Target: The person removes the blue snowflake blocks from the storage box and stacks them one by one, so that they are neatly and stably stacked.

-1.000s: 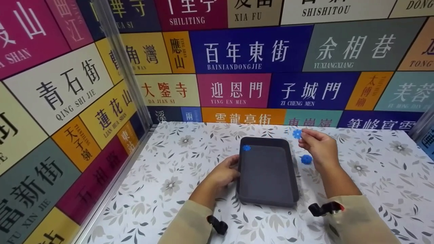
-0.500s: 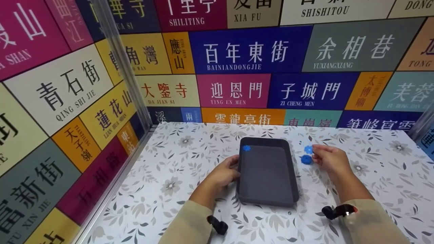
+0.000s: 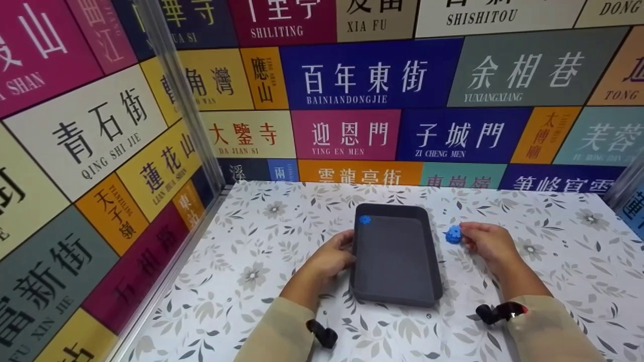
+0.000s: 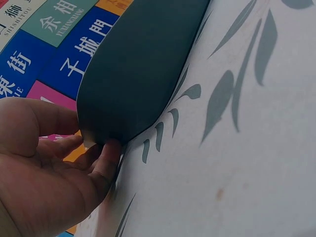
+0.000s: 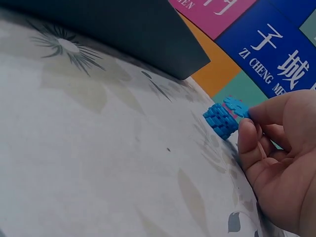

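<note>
A dark grey rectangular tray [image 3: 395, 256] stands on the table, with one blue notched plastic disc [image 3: 365, 219] in its far left corner. My left hand [image 3: 329, 256] holds the tray's left side; up close in the left wrist view, fingers curl against its wall [image 4: 143, 64]. Right of the tray, my right hand [image 3: 488, 244] pinches another blue notched disc [image 5: 236, 105] between thumb and finger. This disc is directly over a small stack of similar blue discs [image 5: 220, 121], close to its top. Whether the two touch, I cannot tell.
White cloth with grey leaves and flowers covers the table [image 3: 271, 311]. Panels of coloured street-name signs [image 3: 372, 75] rise behind the table and along its left. A black wrist camera [image 3: 322, 334] is worn on each sleeve.
My right hand has brought its blue disc from beyond the stack, first right and nearer, then down over the stack. My left hand and the tray have stayed put.
</note>
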Tool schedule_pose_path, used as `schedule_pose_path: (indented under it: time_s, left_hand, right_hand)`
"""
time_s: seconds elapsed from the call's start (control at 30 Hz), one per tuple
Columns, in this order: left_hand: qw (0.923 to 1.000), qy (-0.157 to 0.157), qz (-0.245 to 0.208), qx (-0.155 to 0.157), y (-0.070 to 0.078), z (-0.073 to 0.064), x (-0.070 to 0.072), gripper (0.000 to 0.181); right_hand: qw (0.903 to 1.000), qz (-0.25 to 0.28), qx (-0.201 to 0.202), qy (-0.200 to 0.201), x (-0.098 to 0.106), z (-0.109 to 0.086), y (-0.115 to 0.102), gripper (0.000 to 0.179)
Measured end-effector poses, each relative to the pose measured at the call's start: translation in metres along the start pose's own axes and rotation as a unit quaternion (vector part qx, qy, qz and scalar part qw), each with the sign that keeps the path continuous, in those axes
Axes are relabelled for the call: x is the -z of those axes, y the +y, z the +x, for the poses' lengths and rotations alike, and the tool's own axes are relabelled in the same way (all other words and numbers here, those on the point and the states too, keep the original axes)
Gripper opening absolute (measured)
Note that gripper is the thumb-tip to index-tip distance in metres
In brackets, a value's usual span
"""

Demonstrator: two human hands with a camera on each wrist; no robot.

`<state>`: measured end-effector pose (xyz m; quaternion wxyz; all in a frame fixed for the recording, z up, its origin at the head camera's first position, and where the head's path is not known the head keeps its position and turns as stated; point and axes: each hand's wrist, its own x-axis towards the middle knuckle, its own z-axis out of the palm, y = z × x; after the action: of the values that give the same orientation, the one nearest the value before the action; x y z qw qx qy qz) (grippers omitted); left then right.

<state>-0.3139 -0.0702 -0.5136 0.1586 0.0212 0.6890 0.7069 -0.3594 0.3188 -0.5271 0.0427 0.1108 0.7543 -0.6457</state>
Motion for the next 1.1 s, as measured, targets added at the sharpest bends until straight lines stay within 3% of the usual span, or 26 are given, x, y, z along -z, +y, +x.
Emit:
schedule_pose_path:
  time_s: [0.2,0.53,0.87,1.1]
  left_hand:
    - [0.9997,0.004,0.025,0.001,0.0007,-0.0013,0.0006,0.082]
    - [0.9997,0.004,0.023,0.001,0.0008,-0.001,0.0004,0.083]
    - [0.9997,0.009,0.02,0.007,0.002,-0.0014,-0.0001,0.085]
    - [0.9992,0.006,0.038,-0.005,0.0032,-0.0024,-0.0008,0.084]
  right_hand:
    - [0.9999,0.0,0.011,-0.006,0.0001,-0.0004,0.0011,0.039]
    - [0.9996,-0.024,0.013,0.006,-0.0017,0.0023,0.0029,0.05]
    - [0.9985,-0.047,-0.014,0.024,-0.0037,0.0006,0.0003,0.049]
    - [0.999,-0.026,-0.018,0.032,-0.0042,-0.0017,-0.0022,0.051]
